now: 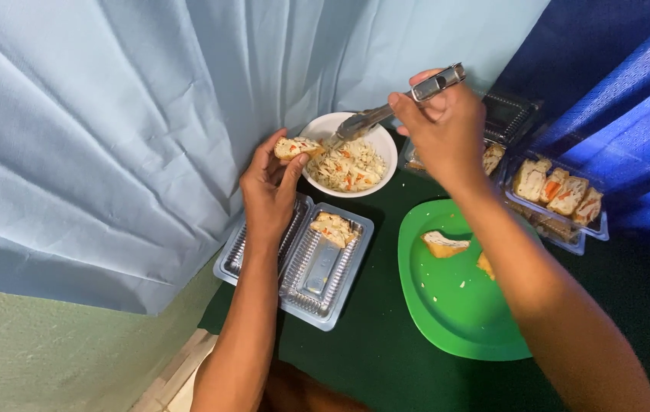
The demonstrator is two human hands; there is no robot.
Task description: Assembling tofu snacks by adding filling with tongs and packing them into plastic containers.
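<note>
At the table's far edge, L hand (pixel 270 185) grips a filled bread piece (pixel 296 147) over the white salad bowl's (pixel 323 127) rim; R hand (pixel 441 131) pinches metal tongs (pixel 386 113), tips in the filling. Open clear tray (pixel 338 297) w/ one sandwich sits by the near-left corner, green plate (pixel 447 313) right of it.

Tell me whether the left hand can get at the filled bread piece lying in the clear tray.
Probably yes. The left hand is busy holding a bread piece, but the filled piece lies uncovered in the open clear tray right beside that wrist.
</note>
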